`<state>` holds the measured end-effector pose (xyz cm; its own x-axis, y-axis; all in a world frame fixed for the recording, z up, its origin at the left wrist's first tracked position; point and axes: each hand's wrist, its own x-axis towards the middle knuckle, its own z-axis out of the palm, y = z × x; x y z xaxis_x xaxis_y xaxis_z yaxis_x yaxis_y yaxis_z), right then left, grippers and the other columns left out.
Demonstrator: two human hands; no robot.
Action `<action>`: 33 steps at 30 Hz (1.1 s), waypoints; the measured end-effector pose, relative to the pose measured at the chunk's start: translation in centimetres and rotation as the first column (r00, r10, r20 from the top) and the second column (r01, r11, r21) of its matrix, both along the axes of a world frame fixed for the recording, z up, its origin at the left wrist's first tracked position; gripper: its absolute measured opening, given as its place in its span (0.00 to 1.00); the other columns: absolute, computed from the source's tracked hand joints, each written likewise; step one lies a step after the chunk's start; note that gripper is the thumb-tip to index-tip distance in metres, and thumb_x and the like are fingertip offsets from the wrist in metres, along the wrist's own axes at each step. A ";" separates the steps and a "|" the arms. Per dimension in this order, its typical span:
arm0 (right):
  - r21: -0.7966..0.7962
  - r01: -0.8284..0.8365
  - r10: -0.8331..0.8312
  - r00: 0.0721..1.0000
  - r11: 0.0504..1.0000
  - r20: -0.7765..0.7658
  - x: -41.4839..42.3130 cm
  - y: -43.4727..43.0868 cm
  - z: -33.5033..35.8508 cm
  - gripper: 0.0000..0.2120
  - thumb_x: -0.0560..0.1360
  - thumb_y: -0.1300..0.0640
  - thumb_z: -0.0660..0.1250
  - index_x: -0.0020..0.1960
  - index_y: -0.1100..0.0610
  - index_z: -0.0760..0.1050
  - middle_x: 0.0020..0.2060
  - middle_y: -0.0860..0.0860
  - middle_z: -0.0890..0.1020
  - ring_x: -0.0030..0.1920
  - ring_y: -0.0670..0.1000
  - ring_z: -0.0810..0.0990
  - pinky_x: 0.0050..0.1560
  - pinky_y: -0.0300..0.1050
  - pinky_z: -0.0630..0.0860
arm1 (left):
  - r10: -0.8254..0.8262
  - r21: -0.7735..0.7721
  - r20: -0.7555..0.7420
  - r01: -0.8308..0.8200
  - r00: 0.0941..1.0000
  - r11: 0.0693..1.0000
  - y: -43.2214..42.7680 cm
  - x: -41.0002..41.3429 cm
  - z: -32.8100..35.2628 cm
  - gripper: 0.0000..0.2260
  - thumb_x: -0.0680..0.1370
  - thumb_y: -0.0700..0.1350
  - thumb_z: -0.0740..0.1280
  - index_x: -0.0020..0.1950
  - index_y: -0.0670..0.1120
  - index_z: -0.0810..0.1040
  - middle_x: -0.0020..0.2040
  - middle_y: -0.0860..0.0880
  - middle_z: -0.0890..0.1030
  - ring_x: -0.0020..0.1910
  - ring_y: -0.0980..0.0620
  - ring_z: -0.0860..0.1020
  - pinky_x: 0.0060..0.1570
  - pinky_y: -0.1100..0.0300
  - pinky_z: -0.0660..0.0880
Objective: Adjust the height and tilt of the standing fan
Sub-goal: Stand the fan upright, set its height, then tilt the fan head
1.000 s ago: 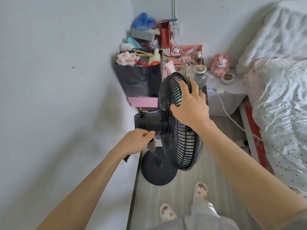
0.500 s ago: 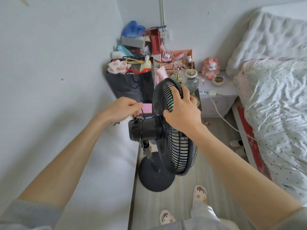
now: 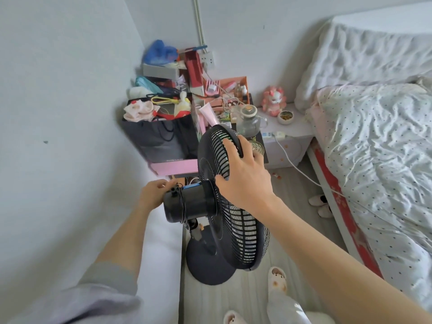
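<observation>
A black standing fan (image 3: 236,232) stands on the floor beside the left wall, on a round base (image 3: 205,265). My right hand (image 3: 243,174) lies over the upper rear of the fan's grille, fingers hooked on the rim. My left hand (image 3: 154,192) is at the back end of the black motor housing (image 3: 189,204), fingertips pinched at the small knob on top of it. The fan's short pole is mostly hidden under the housing.
A cluttered corner with a black bag (image 3: 159,139) and boxes sits behind the fan. A white nightstand (image 3: 287,141) with a cable (image 3: 301,171) stands to the right, and a bed (image 3: 378,160) fills the right side. My slippered feet (image 3: 277,280) are just below the fan.
My left hand left the pole under the fan head, rose up past the housing, then came down onto the knob at the back of the motor. My right hand stayed on the grille.
</observation>
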<state>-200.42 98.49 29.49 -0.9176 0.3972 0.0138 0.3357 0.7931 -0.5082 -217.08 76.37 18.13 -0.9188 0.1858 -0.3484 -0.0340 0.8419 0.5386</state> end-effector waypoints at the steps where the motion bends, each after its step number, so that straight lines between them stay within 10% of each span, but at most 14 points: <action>1: 0.001 0.001 -0.001 1.000 1.000 -0.002 0.0 0.0 0.0 0.39 0.75 0.49 0.68 0.80 0.45 0.51 0.81 0.51 0.51 0.76 0.66 0.56 0.62 0.69 0.73 | 0.117 0.136 0.045 -0.123 0.992 0.983 -0.1 0.9 -1.1 0.18 0.83 0.54 0.66 0.42 0.41 0.82 0.46 0.38 0.84 0.48 0.41 0.78 0.50 0.51 0.73; 5: 0.003 0.001 -0.001 1.000 1.000 -0.016 -0.1 0.3 -0.1 0.38 0.73 0.49 0.69 0.78 0.43 0.53 0.80 0.49 0.53 0.75 0.64 0.59 0.61 0.68 0.73 | 0.474 0.411 0.441 -0.641 0.762 0.648 -0.6 5.0 -4.9 0.11 0.82 0.31 0.60 0.44 0.35 0.79 0.40 0.43 0.79 0.46 0.41 0.74 0.38 0.57 0.74; 18: 0.044 -0.033 0.034 0.999 0.999 -0.033 -0.7 -0.7 -0.1 0.39 0.72 0.48 0.70 0.79 0.44 0.54 0.78 0.48 0.57 0.72 0.64 0.64 0.59 0.63 0.74 | 0.443 0.434 0.754 -0.874 0.485 0.218 -0.6 10.3 -6.1 0.12 0.83 0.33 0.59 0.41 0.43 0.74 0.37 0.45 0.76 0.35 0.51 0.71 0.36 0.60 0.72; 23: 0.054 -0.029 0.030 0.999 0.998 -0.032 -0.6 -1.0 -0.1 0.39 0.72 0.48 0.70 0.78 0.44 0.55 0.79 0.49 0.57 0.73 0.65 0.63 0.61 0.64 0.73 | 0.418 0.462 0.734 -0.845 0.535 0.269 -2.1 11.7 -5.6 0.08 0.83 0.39 0.65 0.45 0.45 0.78 0.44 0.46 0.79 0.39 0.49 0.76 0.37 0.60 0.76; 33: 0.049 -0.007 0.008 1.000 0.999 -0.011 -0.4 -1.3 0.1 0.39 0.73 0.47 0.70 0.78 0.45 0.54 0.79 0.51 0.56 0.73 0.67 0.63 0.59 0.64 0.74 | 0.327 0.317 0.444 -0.487 0.834 0.814 -3.7 7.7 -1.5 0.20 0.86 0.58 0.50 0.60 0.49 0.77 0.62 0.48 0.78 0.60 0.45 0.75 0.59 0.48 0.71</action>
<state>-200.82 97.19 29.62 -0.9203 0.3888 0.0433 0.3241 0.8198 -0.4722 -209.36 72.70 16.63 -0.7674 0.0182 -0.6410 -0.5774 0.4153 0.7030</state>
